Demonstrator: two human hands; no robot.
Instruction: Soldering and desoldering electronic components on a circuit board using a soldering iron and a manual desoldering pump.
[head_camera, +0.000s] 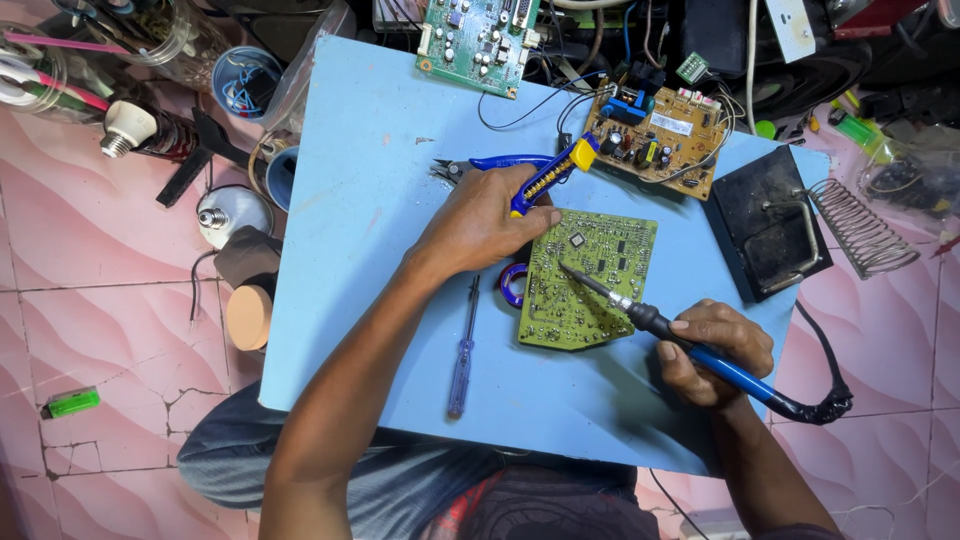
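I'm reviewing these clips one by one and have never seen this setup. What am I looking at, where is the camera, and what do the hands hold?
There is one picture, from a camera on the person's head, looking down at their own bare hands over a light blue board on the lap. The right hand grips a blue-handled soldering iron, its tip on a green circuit board. The left hand holds a blue and yellow desoldering pump. Also there: a blue screwdriver, blue-handled cutters and a brown circuit board.

Pale blue board (370, 150) (over pink tiles) under green circuit board (590, 280), screwdriver (463, 352), cutters (490, 164).
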